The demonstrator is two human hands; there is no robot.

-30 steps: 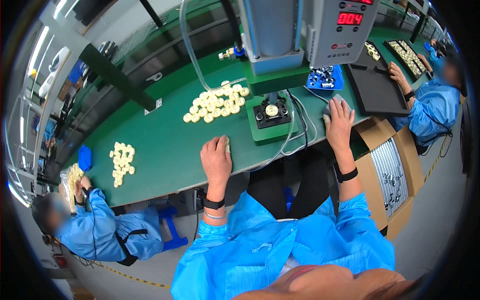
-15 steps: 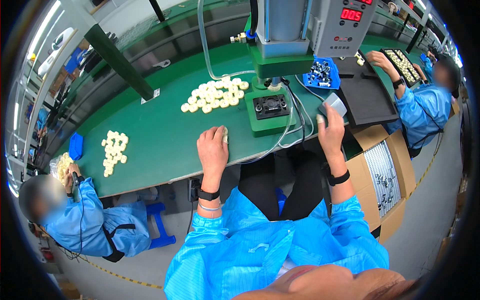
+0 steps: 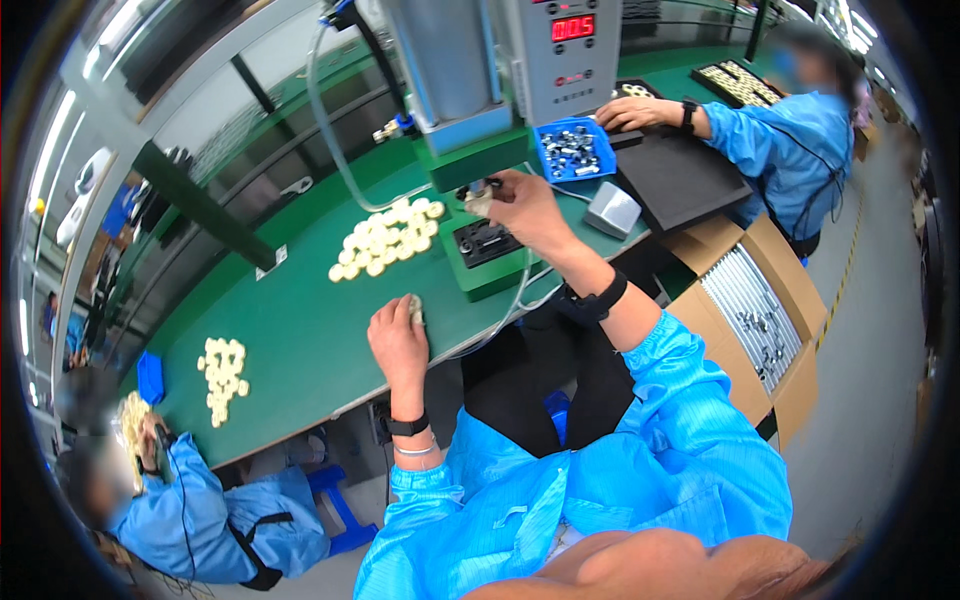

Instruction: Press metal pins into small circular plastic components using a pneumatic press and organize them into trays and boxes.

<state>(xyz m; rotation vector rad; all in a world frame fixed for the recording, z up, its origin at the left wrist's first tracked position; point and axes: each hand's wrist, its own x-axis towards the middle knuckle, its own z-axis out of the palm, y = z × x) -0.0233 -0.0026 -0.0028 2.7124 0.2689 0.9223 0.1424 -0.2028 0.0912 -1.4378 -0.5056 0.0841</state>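
My left hand [image 3: 398, 342] rests near the front edge of the green table, fingers curled together. Something pale shows at its thumb; whether a thumb cover or a held piece, I cannot tell. My right hand [image 3: 528, 210] reaches under the head of the green bench press [image 3: 478, 158], fingertips pinched just above the black fixture [image 3: 486, 242]. A pale patch shows at those fingertips too, and what they hold is too blurred to name. Left of the press lies a cluster of round cream-coloured pieces [image 3: 385, 242].
More cream pieces [image 3: 222, 380] lie further left. Right of the press are a blue tray of small metal parts [image 3: 575, 150], a grey box [image 3: 612, 210] and a black tray [image 3: 690, 185]. An open carton [image 3: 790, 395] stands at right. A co-worker sits at each side.
My right hand has left the grey box and moved left to beneath the press head. My left hand stays on the table. The view has shifted, and the right co-worker's hand is now at the black tray.
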